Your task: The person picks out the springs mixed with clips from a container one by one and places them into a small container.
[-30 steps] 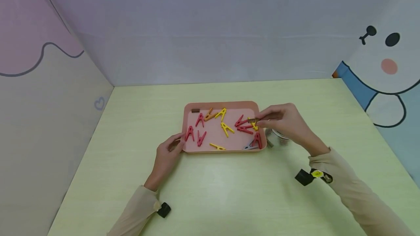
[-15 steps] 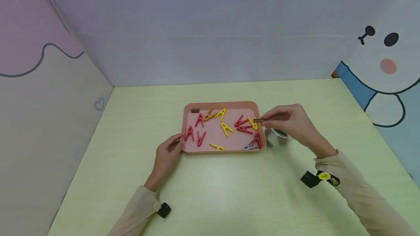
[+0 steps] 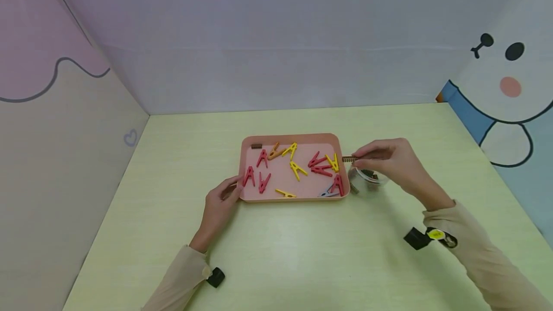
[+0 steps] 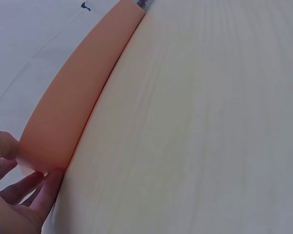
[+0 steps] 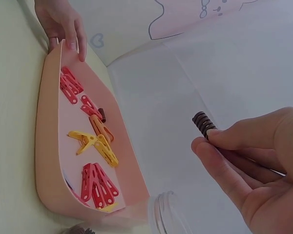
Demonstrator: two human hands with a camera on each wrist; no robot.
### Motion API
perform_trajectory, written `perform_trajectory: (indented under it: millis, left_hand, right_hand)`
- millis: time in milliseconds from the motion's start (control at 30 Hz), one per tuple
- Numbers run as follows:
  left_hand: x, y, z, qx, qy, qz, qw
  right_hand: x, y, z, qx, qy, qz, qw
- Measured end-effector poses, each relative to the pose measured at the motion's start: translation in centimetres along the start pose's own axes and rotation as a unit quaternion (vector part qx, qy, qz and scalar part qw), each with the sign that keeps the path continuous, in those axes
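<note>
My left hand grips the near left corner of a pink tray. In the left wrist view its fingers lie against the tray's outer wall. Several clothespins lie in the tray, among them a red clothespin and a yellow clothespin. My right hand pinches a dark brown spiral coil between thumb and fingertips. That hand is above a clear jar, just right of the tray, partly hiding it. Similar dark pieces show inside the jar.
Another coil lies on the table between tray and jar. A short brown coil lies in the tray's far left corner. The pale wooden table is bounded by a back wall and side walls.
My right hand has moved right with the coil, from over the tray's right edge to over the jar. The left hand and tray stay in place.
</note>
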State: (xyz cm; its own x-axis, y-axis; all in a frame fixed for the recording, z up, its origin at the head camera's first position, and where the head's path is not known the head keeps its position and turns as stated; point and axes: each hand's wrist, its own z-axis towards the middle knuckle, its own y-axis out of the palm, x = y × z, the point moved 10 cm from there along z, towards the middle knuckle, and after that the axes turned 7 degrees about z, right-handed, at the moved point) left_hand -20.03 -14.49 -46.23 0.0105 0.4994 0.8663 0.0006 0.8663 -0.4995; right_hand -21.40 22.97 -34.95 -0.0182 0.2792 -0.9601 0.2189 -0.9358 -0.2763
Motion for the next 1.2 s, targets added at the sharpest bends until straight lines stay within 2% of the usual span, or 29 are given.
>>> perform_trajectory:
  millis: [233, 700, 1200]
  left_hand:
    - [-0.2, 0.0, 0.0, 0.001, -0.005, 0.009, 0.9999]
    - [0.0, 0.0, -0.2, 0.001, -0.002, -0.001, 1.0000]
    - [-0.1, 0.1, -0.2, -0.002, 0.004, -0.009, 0.9999]
  right_hand:
    - [0.4, -0.7, -0.4, 0.007, 0.003, -0.006, 1.0000]
    - [1.0, -2.1, -1.1, 0.026, 0.015, -0.007, 0.9995]
    - [1.7, -2.7, -0.9, 0.035, 0.005, -0.042, 0.9985]
